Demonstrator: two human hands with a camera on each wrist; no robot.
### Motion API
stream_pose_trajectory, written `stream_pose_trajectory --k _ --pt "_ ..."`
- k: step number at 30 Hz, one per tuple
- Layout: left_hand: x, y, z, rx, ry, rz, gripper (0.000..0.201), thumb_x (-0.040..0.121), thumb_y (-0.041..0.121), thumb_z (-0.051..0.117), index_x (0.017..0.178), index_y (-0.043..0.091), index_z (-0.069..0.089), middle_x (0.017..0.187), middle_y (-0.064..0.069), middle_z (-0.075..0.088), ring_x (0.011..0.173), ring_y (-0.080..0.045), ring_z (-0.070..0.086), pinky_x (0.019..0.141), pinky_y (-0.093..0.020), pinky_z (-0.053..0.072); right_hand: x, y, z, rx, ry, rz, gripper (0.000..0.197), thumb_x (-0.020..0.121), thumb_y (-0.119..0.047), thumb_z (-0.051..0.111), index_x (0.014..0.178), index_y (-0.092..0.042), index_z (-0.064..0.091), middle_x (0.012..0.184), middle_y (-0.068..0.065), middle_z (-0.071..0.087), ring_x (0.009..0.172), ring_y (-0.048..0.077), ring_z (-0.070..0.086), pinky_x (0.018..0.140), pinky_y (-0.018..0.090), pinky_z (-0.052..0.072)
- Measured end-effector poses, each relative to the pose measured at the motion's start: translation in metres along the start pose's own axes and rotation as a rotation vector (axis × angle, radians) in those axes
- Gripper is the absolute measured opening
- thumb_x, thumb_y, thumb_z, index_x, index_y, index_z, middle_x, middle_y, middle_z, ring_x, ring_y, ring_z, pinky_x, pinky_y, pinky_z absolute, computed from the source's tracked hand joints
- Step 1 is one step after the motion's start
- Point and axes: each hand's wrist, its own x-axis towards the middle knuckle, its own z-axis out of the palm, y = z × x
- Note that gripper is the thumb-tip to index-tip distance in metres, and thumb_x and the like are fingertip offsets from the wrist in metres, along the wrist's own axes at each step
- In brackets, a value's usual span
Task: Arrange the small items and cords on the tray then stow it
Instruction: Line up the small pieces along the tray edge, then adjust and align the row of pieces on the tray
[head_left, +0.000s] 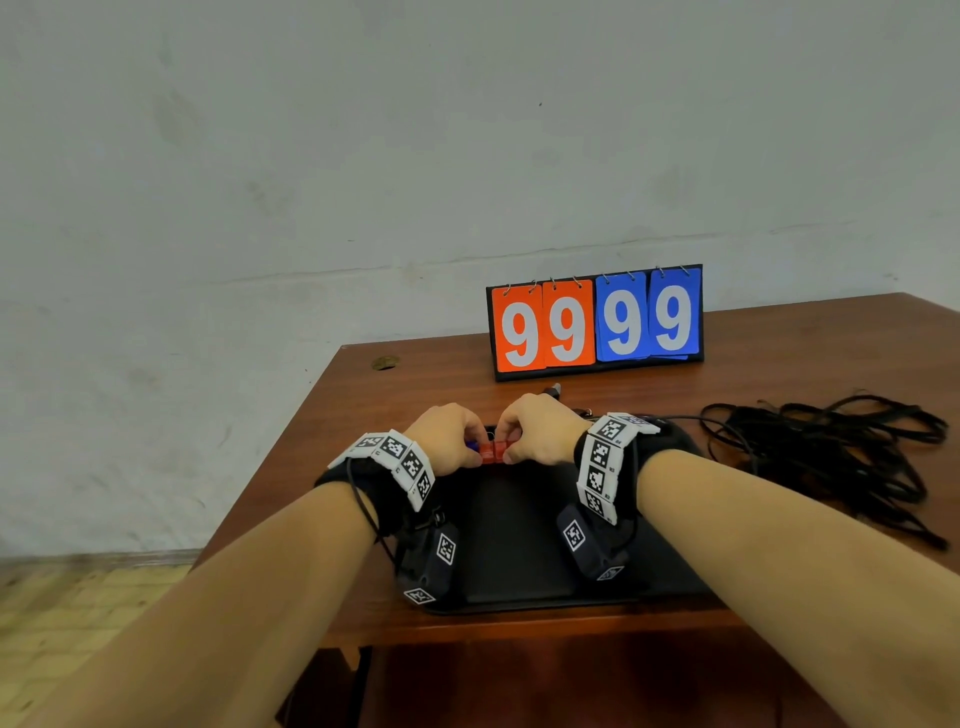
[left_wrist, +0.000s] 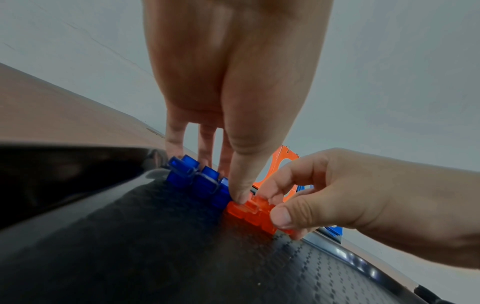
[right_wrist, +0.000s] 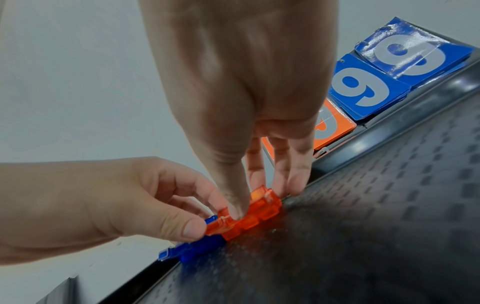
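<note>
Tray: one black tray (head_left: 519, 525) with a dotted textured floor lies on the desk (head_left: 415, 379), right in front of you; both your wrists hang over it.
Orange clips: a short row of translucent orange clips (left_wrist: 253, 212) sits on the tray floor at its far rim; the exact count is hard to read, at least two joined pieces.
Blue clips: three translucent blue clips (left_wrist: 197, 178) stand in a row touching the left end of the orange clips, along the same far rim.
Left hand: your left hand (head_left: 447, 441) is curled, thumb and fingers pinching the left end of the orange clips.
Right hand: your right hand (head_left: 540, 434) is curled too, thumb on the near face and fingers behind the right end of the orange clips.
Hands together: your two hands are almost touching, both on the same orange row.
Cords: one loose tangle of black cords (head_left: 831, 452) lies on the desk to the right of the tray, off it.
Scoreboard: one flip scoreboard (head_left: 595, 322) stands beyond the tray, showing four 9s, two orange cards and two blue.
</note>
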Motion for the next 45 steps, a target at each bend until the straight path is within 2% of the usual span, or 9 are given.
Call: stream_pose_trajectory --k 4,8,10,19,23,30,37,40,45 --pt "-0.003 0.001 -0.002 -0.009 0.018 -0.032 0.033 0.087 0.027 0.074 0.118 0.018 0.068 0.117 0.001 0.064 0.103 -0.015 0.061 0.093 -0.030 0.051 -0.004 0.000 -0.003 -0.027 0.045 -0.010 0.030 0.083 -0.026 0.075 0.112 -0.018 0.069 0.103 -0.006 0.060 0.095 0.013 0.058 0.077 0.022 0.042" --pt "-0.008 0.008 -0.008 -0.030 0.058 -0.057 0.031 0.089 0.028 0.071 0.118 0.018 0.066 0.117 0.001 0.064 0.101 -0.014 0.061 0.091 -0.029 0.049 -0.009 0.004 -0.010 0.027 0.088 0.008 0.032 0.087 -0.026 0.070 0.117 -0.017 0.067 0.113 -0.002 0.064 0.104 0.013 0.059 0.088 0.025 0.048" --pt "-0.010 0.016 -0.013 -0.049 0.078 -0.059 0.032 0.090 0.027 0.069 0.120 0.018 0.064 0.120 0.001 0.064 0.104 -0.014 0.060 0.091 -0.028 0.048 -0.013 0.008 -0.016 0.046 0.107 0.023 0.031 0.088 -0.025 0.069 0.118 -0.016 0.066 0.114 -0.001 0.065 0.103 0.013 0.059 0.087 0.025 0.047" --pt "0.002 0.065 -0.012 -0.082 0.088 -0.010 0.030 0.093 0.022 0.063 0.122 0.018 0.064 0.125 0.001 0.062 0.111 -0.016 0.059 0.095 -0.029 0.048 -0.042 0.044 -0.052 0.124 0.251 0.159 0.025 0.095 -0.012 0.056 0.117 -0.018 0.066 0.117 0.000 0.064 0.104 0.014 0.059 0.087 0.023 0.046" --pt "0.015 0.081 -0.007 -0.038 0.075 0.007 0.030 0.093 0.023 0.063 0.122 0.016 0.065 0.122 0.001 0.063 0.109 -0.017 0.059 0.097 -0.032 0.048 -0.052 0.066 -0.062 0.148 0.262 0.199 0.027 0.095 -0.010 0.054 0.119 -0.018 0.064 0.121 0.001 0.061 0.109 0.015 0.056 0.094 0.025 0.045" --pt "0.040 0.089 0.006 -0.032 0.063 -0.026 0.025 0.092 0.019 0.062 0.116 0.018 0.069 0.115 0.005 0.062 0.098 -0.010 0.054 0.092 -0.027 0.046 -0.046 0.089 -0.060 0.145 0.205 0.190 0.030 0.091 -0.010 0.059 0.120 -0.019 0.065 0.121 0.001 0.064 0.108 0.013 0.058 0.094 0.025 0.047" --pt "0.059 0.081 0.014 -0.040 0.049 -0.069 0.023 0.095 0.016 0.058 0.115 0.014 0.068 0.105 0.006 0.056 0.094 -0.011 0.052 0.083 -0.024 0.039 -0.022 0.092 -0.051 0.084 0.009 0.123 0.034 0.093 -0.015 0.061 0.127 -0.018 0.063 0.129 -0.001 0.062 0.116 0.015 0.057 0.097 0.025 0.044" --pt "0.061 0.079 0.016 -0.051 0.035 -0.077 0.020 0.097 0.022 0.056 0.112 0.015 0.068 0.112 0.001 0.063 0.098 -0.016 0.057 0.083 -0.026 0.040 -0.012 0.091 -0.045 0.046 -0.028 0.098 0.033 0.093 -0.019 0.060 0.126 -0.020 0.064 0.129 -0.001 0.062 0.115 0.015 0.057 0.096 0.025 0.042" --pt "0.062 0.075 0.020 -0.057 -0.018 -0.060 0.028 0.101 0.025 0.050 0.121 0.014 0.067 0.124 -0.004 0.064 0.112 -0.022 0.060 0.085 -0.025 0.040 -0.001 0.086 -0.039 0.010 -0.075 0.088 0.030 0.095 -0.027 0.059 0.123 -0.017 0.067 0.125 0.000 0.063 0.110 0.017 0.057 0.095 0.028 0.043"
